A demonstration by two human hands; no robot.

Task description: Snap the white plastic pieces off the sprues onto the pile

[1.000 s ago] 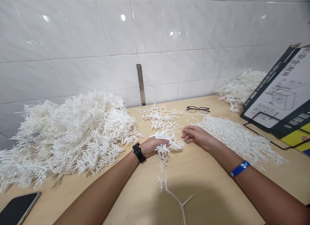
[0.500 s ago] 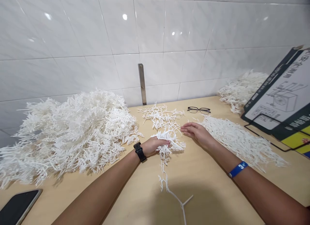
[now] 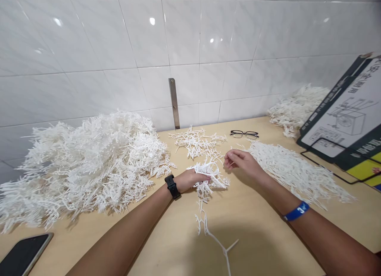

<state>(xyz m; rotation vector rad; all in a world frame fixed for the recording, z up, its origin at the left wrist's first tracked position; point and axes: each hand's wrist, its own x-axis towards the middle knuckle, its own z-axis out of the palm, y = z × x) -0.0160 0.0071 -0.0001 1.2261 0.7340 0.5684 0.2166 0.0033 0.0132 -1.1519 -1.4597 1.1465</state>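
My left hand (image 3: pixel 192 178) is closed around a bunch of white branched plastic sprigs (image 3: pixel 210 177) on the wooden table (image 3: pixel 178 236). One long sprig (image 3: pixel 208 230) trails from the bunch toward me. My right hand (image 3: pixel 242 162) hovers just right of the bunch, fingertips pinched on a thin white sprig piece (image 3: pixel 231 163). A flat spread of white sprigs (image 3: pixel 293 171) lies under and beyond my right forearm. A few loose sprigs (image 3: pixel 198 141) lie behind the hands.
A big heap of white sprigs (image 3: pixel 86 165) fills the table's left side. Another pile (image 3: pixel 297 107) sits far right by the tiled wall. Black-framed glasses (image 3: pixel 244 134) lie near the wall. A phone (image 3: pixel 22 254) is at the near left corner; a printed board (image 3: pixel 348 117) leans at right.
My right hand lifted slightly off the table and its fingers went from stretched to a pinch on a thin sprig piece. My left hand kept its hold on the bunch.
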